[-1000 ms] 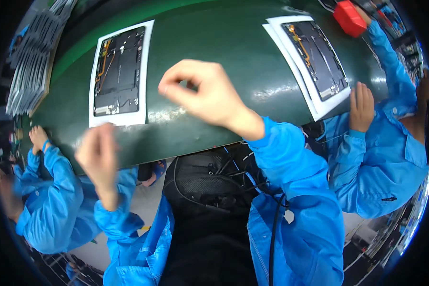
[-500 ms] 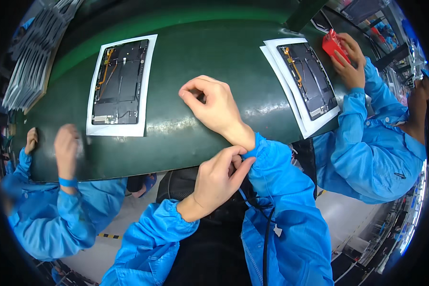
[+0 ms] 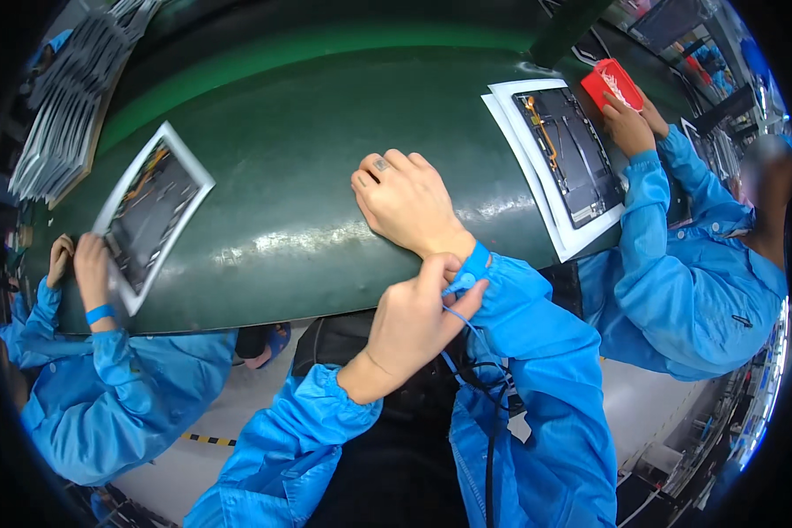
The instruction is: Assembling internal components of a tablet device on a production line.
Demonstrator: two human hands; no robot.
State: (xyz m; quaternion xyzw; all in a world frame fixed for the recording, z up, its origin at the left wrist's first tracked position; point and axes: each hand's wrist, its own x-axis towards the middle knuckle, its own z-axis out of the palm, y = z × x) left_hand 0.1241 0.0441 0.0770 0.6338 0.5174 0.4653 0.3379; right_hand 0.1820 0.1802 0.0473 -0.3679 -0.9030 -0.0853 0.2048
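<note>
My left hand (image 3: 405, 326) is closed on a blue wrist strap (image 3: 468, 278) around my right wrist, its thumb and fingers at the strap's round blue stud. A thin blue cord (image 3: 469, 324) runs down from there. My right hand (image 3: 411, 204) hovers over the green table, back up, its fingers curled in. A small grey patterned square (image 3: 380, 165) shows on one finger; whether it is stuck there I cannot tell. Nothing shows in that hand's grip, though its palm is hidden.
Right of my hands, a black device part with an orange flex cable (image 3: 572, 154) lies on white sheets (image 3: 537, 189). One co-worker holds a red tray (image 3: 612, 86). On the left, another co-worker's hands are at a similar part on a white sheet (image 3: 174, 145). Stacked panels (image 3: 57, 145) stand far left.
My right hand has turned back up, and the strap's stud now shows by my left fingers. The left device part has shifted toward the left co-worker and tilted. The red tray has turned.
</note>
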